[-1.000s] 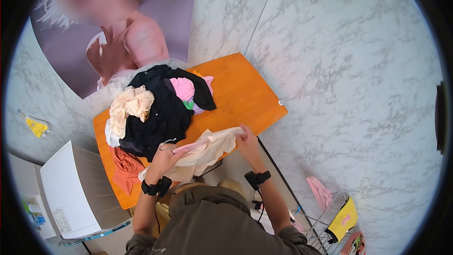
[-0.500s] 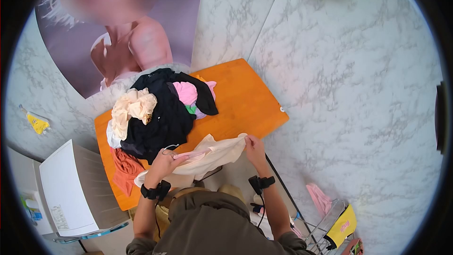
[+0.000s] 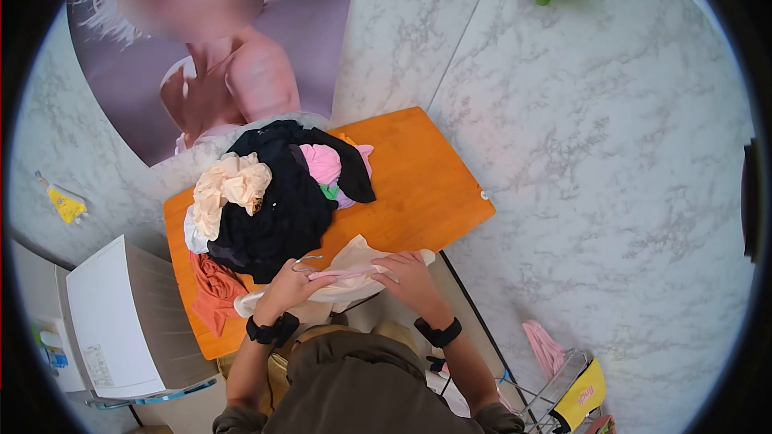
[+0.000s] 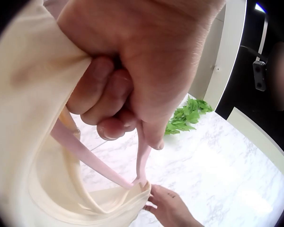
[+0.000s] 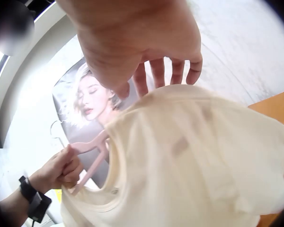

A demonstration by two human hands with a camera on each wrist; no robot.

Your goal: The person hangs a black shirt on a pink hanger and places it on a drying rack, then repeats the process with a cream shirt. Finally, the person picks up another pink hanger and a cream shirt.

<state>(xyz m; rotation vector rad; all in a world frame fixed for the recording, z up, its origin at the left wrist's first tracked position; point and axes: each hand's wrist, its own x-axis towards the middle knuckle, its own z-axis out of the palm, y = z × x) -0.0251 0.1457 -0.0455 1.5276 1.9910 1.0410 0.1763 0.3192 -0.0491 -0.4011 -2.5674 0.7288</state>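
Note:
A cream short-sleeved shirt (image 5: 203, 151) hangs between my hands, in front of the table. My left hand (image 4: 146, 61) has its fingers curled round a pink clothes hanger (image 4: 92, 158) and gathers the shirt's edge with it. The hanger's metal hook (image 3: 307, 258) sticks up past that hand, and its pink arms run inside the shirt's neck opening. My right hand (image 3: 414, 277) lies at the shirt's other shoulder, thumb and fingers spread apart. In the right wrist view, its fingers (image 5: 157, 71) are fairly straight, their tips partly hidden by the fabric.
A heap of dark clothes (image 3: 277, 221) covers the left of the orange table (image 3: 422, 161). On it lie a crumpled cream garment (image 3: 229, 189) and a pink cloth (image 3: 322, 163). An orange garment (image 3: 213, 289) drapes over the near left edge. A wire rack (image 3: 555, 394) stands lower right.
My right hand has left the shirt's far end and come inward, closer to my left hand, its fingers spreading. My left hand keeps its grip on the hanger.

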